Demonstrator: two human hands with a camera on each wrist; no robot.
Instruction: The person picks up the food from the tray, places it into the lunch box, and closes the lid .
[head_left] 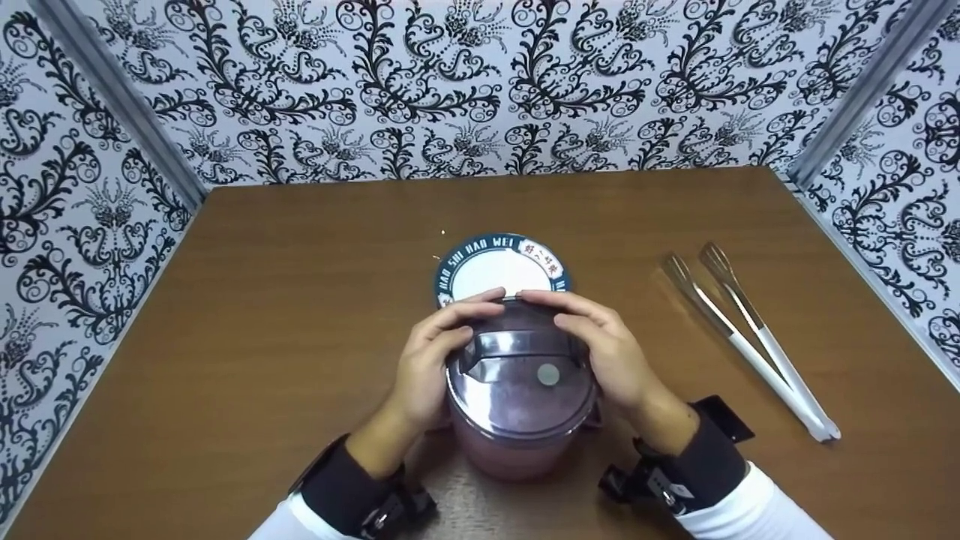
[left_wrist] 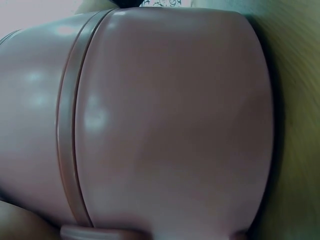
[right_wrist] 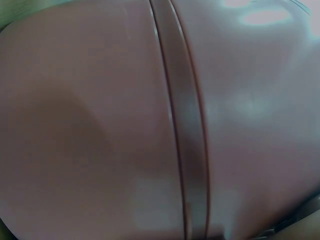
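A pink rice cooker (head_left: 514,457) stands on the table, its glossy dark lid (head_left: 510,405) lowered. The lid carries a handle (head_left: 525,343) and a small round sticker (head_left: 548,374). My left hand (head_left: 426,367) holds the cooker's left side, and my right hand (head_left: 616,360) grips the right. Fingertips of both hands meet near the lid's far edge, with the thumbs closer to the handle. Just beyond lies a round plate (head_left: 480,274) with a lettered dark rim, partly hidden by the hands and lid. The cooker's pink wall (left_wrist: 175,110) fills both wrist views.
Metal tongs (head_left: 765,375) with white handles lie spread on the right of the brown wooden table (head_left: 300,300). Patterned wall panels (head_left: 450,90) enclose the table at the back and both sides. Tiny white specks lie left of the plate.
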